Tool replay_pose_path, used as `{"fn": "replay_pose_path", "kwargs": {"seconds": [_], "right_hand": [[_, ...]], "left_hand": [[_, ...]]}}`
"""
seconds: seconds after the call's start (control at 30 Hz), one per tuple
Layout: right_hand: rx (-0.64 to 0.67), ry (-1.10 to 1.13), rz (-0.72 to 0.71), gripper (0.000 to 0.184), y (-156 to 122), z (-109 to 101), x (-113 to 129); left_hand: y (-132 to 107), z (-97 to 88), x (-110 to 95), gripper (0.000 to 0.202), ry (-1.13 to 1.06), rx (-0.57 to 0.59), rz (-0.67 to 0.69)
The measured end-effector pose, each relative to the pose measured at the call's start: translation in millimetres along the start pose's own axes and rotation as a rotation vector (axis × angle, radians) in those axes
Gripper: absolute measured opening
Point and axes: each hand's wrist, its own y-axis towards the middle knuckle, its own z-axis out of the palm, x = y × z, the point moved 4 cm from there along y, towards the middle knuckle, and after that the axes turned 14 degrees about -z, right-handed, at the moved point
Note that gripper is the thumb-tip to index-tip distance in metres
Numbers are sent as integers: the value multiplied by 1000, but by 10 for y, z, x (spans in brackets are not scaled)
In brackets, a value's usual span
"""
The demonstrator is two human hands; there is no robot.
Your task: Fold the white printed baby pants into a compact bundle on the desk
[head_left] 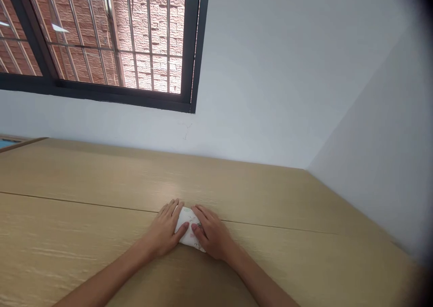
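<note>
A small folded white cloth [189, 229] with a faint coloured print lies on the wooden surface, near the bottom middle of the head view. My left hand [168, 226] presses on its left side, fingers pointing away from me and thumb laid over the cloth. On the opposite side, my right hand [214, 232] grips it in the same way, its thumb close to the left one. Both palms and fingers cover the edges, so only the middle part shows.
The broad light-wood surface [101, 171] has a thin seam running across it. A white wall [257, 72] rises behind and to the right. At upper left is a dark-framed window [125, 93] with metal bars and brickwork outside. Something blue [6, 143] shows at the far left edge.
</note>
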Motion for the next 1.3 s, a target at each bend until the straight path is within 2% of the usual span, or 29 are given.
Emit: {"fn": "replay_pose_path", "kwargs": {"seconds": [1.3], "right_hand": [[-45,-9,-43,50,1,34,-25]], "left_hand": [[-10,0,0,80,12,17,-10]]}}
